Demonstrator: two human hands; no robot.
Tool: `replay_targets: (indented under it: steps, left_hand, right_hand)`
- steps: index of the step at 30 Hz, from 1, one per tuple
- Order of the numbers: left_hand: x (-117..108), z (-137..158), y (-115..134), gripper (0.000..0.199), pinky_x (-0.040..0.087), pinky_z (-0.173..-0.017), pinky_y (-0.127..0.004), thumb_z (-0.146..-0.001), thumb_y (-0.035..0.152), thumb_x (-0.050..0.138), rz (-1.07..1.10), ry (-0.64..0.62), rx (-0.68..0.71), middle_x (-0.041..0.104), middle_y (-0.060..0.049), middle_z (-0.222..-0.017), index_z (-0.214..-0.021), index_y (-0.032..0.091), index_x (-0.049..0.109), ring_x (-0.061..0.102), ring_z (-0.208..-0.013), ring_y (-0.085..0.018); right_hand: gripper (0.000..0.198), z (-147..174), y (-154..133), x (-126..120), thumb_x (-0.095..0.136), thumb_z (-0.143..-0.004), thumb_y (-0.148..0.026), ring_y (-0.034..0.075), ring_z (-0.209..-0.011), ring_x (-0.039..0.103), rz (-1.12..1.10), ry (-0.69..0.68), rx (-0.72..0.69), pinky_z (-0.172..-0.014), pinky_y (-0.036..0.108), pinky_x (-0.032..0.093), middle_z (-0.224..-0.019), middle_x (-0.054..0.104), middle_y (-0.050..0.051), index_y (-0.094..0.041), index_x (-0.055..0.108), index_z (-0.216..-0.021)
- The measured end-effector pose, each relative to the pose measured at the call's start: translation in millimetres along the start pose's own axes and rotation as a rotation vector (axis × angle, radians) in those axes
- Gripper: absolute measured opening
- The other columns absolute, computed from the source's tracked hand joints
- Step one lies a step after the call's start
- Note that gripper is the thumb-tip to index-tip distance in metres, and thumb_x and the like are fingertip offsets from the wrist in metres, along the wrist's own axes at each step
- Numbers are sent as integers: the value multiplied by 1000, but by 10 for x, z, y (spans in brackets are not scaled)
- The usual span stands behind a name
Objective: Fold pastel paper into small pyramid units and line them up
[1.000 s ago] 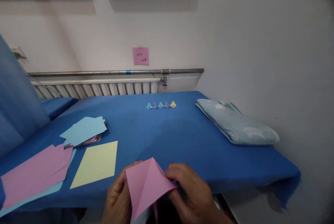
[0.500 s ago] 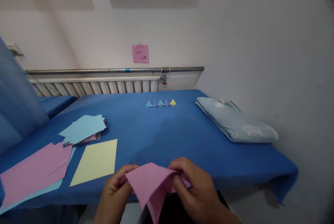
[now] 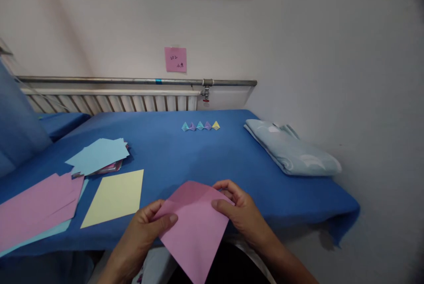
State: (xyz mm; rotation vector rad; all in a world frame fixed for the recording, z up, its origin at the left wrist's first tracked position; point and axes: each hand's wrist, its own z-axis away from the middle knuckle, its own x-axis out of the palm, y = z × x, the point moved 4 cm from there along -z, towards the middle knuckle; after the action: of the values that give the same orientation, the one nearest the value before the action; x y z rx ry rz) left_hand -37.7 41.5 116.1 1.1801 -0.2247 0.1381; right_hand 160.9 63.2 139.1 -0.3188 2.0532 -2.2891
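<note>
A pink sheet of paper (image 3: 195,231) is held between my two hands, opened out with one corner pointing down toward my lap. My left hand (image 3: 144,229) pinches its left corner, thumb on top. At the right corner, my right hand (image 3: 240,211) grips it with the thumb in front and the fingers behind. The sheet is over the near edge of the blue-covered table (image 3: 185,160). To the left of my left hand lies a yellow sheet of paper (image 3: 115,198), flat on the cloth.
Pink sheets (image 3: 39,209) and a pile of light-blue sheets (image 3: 99,156) lie at the left. Small folded paper pieces (image 3: 200,126) form a row at the back. A folded pale-blue blanket (image 3: 291,149) rests at the right, and a radiator (image 3: 115,100) stands behind.
The pink paper has gone from folded and drooping to spread out nearly flat. Both hands have risen slightly with it, and the view has tilted down a little.
</note>
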Motion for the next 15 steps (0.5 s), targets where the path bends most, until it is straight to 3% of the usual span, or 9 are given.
replay_targets:
  steps: [8, 12, 15]
  left_hand:
    - [18, 30, 23, 42, 46, -67, -26, -62, 35, 78, 5, -184, -100, 73, -5, -80, -100, 18, 70, 65, -70, -18]
    - [48, 46, 145, 45, 46, -67, -26, -69, 32, 74, -88, -356, -120, 72, -5, -88, -112, 21, 65, 65, -77, -19]
    - [69, -1, 163, 43, 44, -62, -24, -72, 29, 72, -97, -420, -151, 70, -4, -85, -113, 19, 64, 64, -70, -17]
  right_hand:
    - [22, 33, -42, -24, 60, -71, -22, 8, -57, 48, -1, 9, 24, -55, 21, 36, -71, 55, -4, -18, 53, -91]
    - [20, 47, -104, 15, 58, -71, -20, 7, -55, 45, 52, -69, 15, -53, 20, 33, -67, 51, -6, -19, 54, -90]
    - [23, 35, -115, 49, 60, -69, -21, 7, -53, 44, 91, -123, 37, -51, 20, 32, -65, 48, -7, -20, 54, -92]
